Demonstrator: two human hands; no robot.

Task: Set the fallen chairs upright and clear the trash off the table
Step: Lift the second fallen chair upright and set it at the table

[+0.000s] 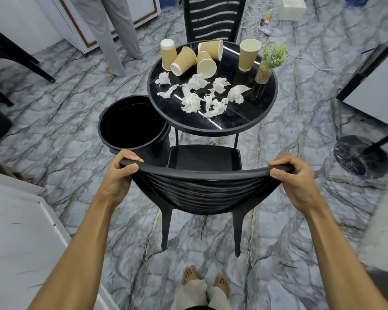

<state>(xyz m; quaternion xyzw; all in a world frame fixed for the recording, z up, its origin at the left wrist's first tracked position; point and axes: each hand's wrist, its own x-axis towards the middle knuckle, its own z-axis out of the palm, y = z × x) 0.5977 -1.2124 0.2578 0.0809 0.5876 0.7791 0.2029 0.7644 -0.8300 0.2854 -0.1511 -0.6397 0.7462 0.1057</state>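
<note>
Near chair [202, 189] stands upright w/ both rear legs on the floor; left hand [119, 173] & right hand [293, 175] each grip its top rail. Far chair [213, 19] looks upright too, though only its back shows. Still to do: cups [184, 61] & crumpled tissues [195, 95] lie on the bench [244, 121]; bin [132, 124] just beside it.
</note>
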